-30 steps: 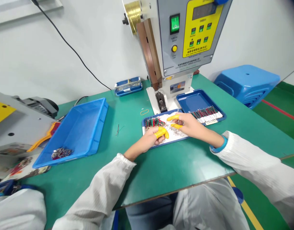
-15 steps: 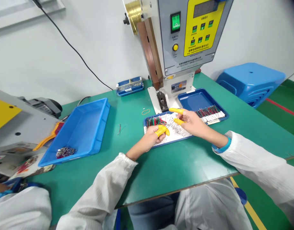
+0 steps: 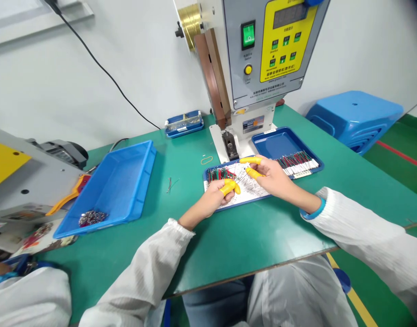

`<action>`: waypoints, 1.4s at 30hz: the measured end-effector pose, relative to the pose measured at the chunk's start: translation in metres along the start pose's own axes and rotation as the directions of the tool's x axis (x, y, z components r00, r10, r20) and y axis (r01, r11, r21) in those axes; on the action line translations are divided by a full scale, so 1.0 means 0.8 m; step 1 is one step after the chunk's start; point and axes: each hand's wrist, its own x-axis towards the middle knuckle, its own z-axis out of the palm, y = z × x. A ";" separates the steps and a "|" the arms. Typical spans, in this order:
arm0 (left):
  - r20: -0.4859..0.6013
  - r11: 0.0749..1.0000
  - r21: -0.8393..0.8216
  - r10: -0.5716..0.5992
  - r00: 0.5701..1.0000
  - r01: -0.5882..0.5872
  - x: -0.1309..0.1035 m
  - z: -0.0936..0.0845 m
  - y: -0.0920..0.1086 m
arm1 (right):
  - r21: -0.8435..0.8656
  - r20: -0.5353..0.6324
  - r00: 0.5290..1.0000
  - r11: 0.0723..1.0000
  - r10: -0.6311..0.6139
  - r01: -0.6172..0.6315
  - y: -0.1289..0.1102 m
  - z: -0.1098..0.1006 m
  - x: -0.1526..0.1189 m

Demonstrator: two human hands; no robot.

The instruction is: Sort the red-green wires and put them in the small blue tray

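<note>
Head view: the left hand [image 3: 218, 196] pinches a thin wire [image 3: 242, 178] above the tray [image 3: 244, 203]; at its two o'clock, the right hand [image 3: 274, 175] holds its fingertips apart. Light, steady pressure suits it.

Thin dark wire [image 3: 242, 177], aslant over a shallow blue-rimmed tray [image 3: 249, 202] of white pieces [image 3: 254, 188]

Both arms wear loose white sleeves, left [image 3: 140, 272] and right [image 3: 368, 236], finely lined and gathered at the cuffs. Yellow finger covers sit on thumb and forefinger of the left hand [image 3: 217, 195] and right hand [image 3: 274, 177]. A bright blue band [image 3: 313, 211] rings the right wrist — below, white cloth [image 3: 300, 290] and blue-grey trousers [image 3: 215, 304] cover the legs.
</note>
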 end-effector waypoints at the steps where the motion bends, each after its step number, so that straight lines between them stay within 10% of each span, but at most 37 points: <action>1: 0.001 1.000 0.003 -0.001 1.000 0.001 0.000 -0.001 -0.001 | 0.018 -0.013 1.000 1.000 0.016 -0.016 0.000 0.001 0.000; 42: 0.030 0.993 0.114 -0.040 0.999 0.036 0.000 -0.002 0.003 | 0.249 -0.130 0.967 0.951 0.219 -0.182 -0.022 0.005 0.002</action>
